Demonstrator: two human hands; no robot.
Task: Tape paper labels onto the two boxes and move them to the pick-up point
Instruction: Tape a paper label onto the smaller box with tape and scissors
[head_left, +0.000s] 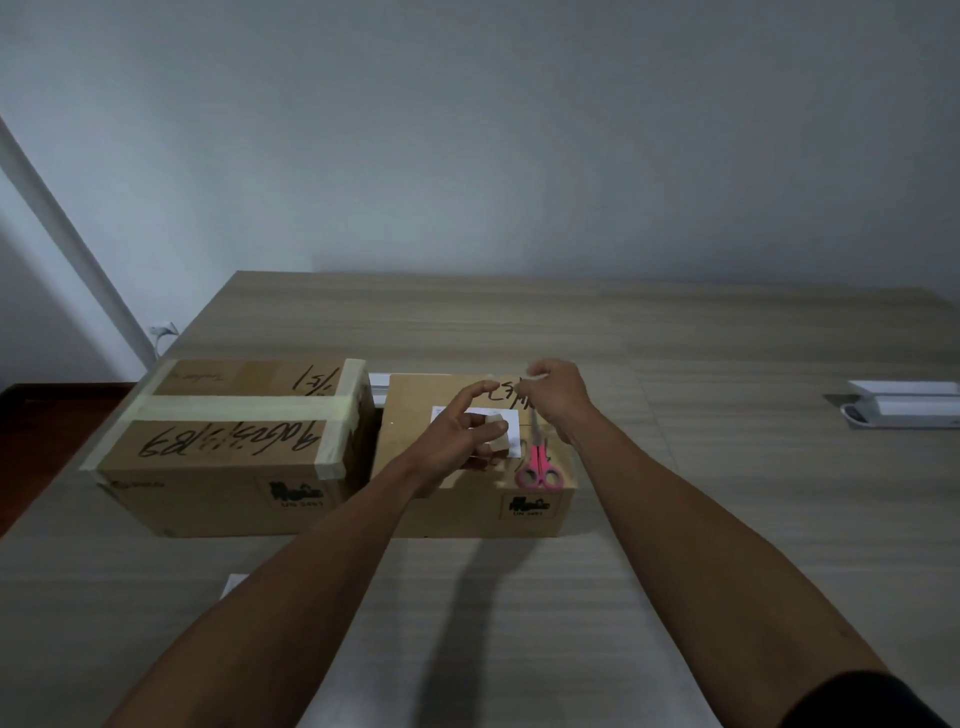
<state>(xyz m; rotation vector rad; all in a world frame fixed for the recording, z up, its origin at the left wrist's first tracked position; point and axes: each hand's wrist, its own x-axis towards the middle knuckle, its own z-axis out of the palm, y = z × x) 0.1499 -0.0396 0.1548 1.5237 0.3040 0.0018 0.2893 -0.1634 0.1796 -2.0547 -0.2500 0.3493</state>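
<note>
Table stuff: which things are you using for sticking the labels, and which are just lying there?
For the job:
right box
left box
white paper label
tape roll in left hand
tape strip, seemingly pinched by right hand
pink scissors

Just lying about:
white device, far right
white paper, near edge

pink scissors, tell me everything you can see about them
The scissors have pink loop handles that look like plastic and slim, blurred blades, seemingly closed. They lie flat on top of the right-hand cardboard box, handles at its near edge, blades pointing away beside the white label. Neither hand grips them.
</note>
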